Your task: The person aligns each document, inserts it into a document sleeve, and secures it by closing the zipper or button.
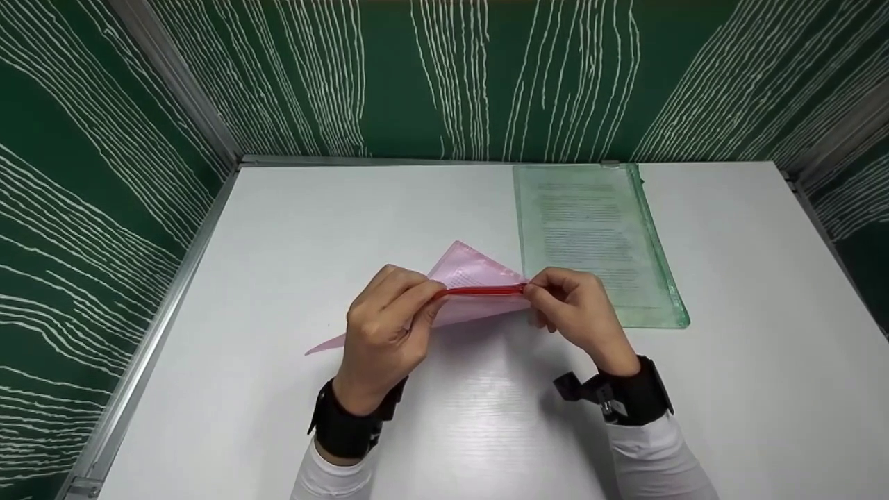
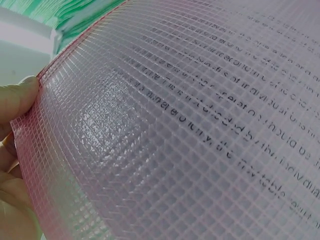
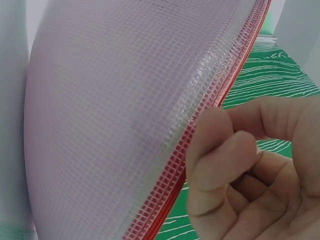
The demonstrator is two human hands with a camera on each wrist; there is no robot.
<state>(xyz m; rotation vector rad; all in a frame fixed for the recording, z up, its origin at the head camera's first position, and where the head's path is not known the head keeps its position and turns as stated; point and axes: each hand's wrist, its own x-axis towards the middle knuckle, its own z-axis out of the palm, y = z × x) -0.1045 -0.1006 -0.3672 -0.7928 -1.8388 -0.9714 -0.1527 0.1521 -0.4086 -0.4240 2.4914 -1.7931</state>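
A pink mesh zipper pouch (image 1: 467,267) is held up off the table, its red zipper (image 1: 483,290) running along the edge toward the wearer. Printed text shows through its clear mesh (image 2: 165,125) in the left wrist view. My left hand (image 1: 386,325) pinches the left end of the zipper edge between thumb and fingers. At the other end, my right hand (image 1: 580,312) pinches the zipper with thumb and forefinger. The right wrist view has these curled fingers (image 3: 225,160) against the red edge; whatever lies between the fingertips is hidden.
A green zipper pouch (image 1: 590,236) with a printed sheet inside lies flat at the back right of the white table (image 1: 333,215). Green panels with white streaked lines (image 1: 514,83) stand behind the table and along its sides. A metal edge strip (image 1: 149,347) borders the left side.
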